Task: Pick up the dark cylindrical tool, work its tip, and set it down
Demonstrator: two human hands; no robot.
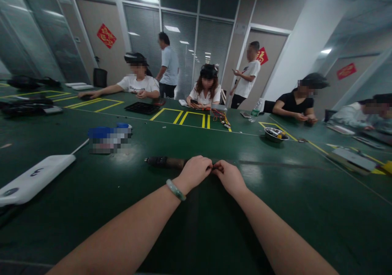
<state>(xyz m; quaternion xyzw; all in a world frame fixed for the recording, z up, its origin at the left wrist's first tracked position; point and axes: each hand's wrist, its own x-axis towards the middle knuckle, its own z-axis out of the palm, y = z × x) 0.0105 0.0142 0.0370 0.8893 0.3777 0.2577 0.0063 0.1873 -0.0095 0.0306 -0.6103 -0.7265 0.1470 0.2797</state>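
A dark pen-shaped electric screwdriver [167, 162] lies across the green table [128, 218], its metal tip pointing left. My left hand [197, 169] is closed around its rear end, palm down. A green bangle [176, 189] circles my left wrist. Just to the right, my right hand [228, 176] has its thumb and fingers pinched together at the tool's tail end, nearly touching the left fingers. Something small and dark sits between the right fingertips, and the fingers hide most of it.
At left lie a white cable-fed device [36, 179] and a blue-and-white packet [110, 138]. Farther off are a black tray [142, 107], a metal bowl [275, 135], bundled wires [222, 116] and a water bottle [255, 111]. Several people sit or stand around the table.
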